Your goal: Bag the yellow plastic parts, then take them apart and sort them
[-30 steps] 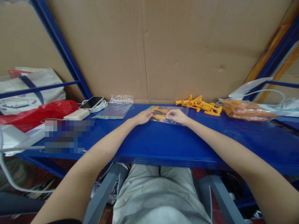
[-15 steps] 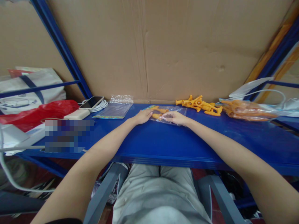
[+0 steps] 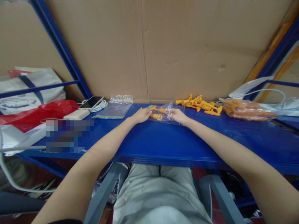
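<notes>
My left hand [image 3: 142, 115] is resting at the left end of a clear plastic bag [image 3: 168, 120]; whether it is gripping, I cannot tell. My right hand [image 3: 178, 115] is pinching the bag's film. Orange tubular plastic pieces [image 3: 156, 116] are lying at the bag, between my hands. If I am pulling too sharply, the thin film could tear, or the pieces could slip. A blue tabletop [image 3: 149, 140] is supporting everything beneath my hands; brown cardboard [image 3: 149, 56] is standing beyond them.

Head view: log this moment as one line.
left hand: on bag | right hand: on bag | two orange parts: between hands
</notes>
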The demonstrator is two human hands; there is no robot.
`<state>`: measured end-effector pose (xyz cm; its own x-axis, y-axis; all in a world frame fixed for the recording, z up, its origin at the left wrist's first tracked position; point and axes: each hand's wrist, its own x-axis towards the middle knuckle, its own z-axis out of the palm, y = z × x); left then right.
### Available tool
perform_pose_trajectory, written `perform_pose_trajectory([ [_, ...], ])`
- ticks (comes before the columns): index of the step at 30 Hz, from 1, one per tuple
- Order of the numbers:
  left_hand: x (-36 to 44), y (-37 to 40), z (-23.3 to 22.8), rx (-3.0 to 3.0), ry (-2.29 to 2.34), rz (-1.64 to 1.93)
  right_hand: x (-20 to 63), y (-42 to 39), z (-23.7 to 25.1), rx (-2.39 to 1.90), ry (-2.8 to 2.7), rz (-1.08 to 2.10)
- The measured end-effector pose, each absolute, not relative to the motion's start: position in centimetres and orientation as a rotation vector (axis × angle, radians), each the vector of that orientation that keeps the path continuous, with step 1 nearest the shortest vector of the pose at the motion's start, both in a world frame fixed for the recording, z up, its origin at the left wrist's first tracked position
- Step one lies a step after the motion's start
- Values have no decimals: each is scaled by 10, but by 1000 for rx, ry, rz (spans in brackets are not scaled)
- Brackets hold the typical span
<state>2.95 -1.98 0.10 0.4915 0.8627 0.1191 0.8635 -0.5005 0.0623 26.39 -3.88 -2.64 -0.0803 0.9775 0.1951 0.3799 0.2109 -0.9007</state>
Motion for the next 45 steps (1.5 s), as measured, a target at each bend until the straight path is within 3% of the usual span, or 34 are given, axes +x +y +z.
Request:
perform_pose_trajectory([
  [12, 24, -5, -10, -2771, -1325, -588, 272, -42, -24, -1064, -2052, 692],
  [18, 25, -2, -16, -2734, -1452, -772, 271, -47, -21, -1041, -2129, 704],
  [28, 28, -11, -5, -2890, -1569, -191, 271, -50, -19, -1097, -2173, 729],
  [36, 22, -11, 1, -2850, -1576, 38, 274, -40, -14, -1189, -1938, 628],
  [40, 4, -2, 0, -2785, -1678, -18, 301, -36, 3, -1457, -1757, 369],
  [45, -15, 6, 0, -2794, -1664, -177, 353, -40, 12, -1736, -1642, -388],
])
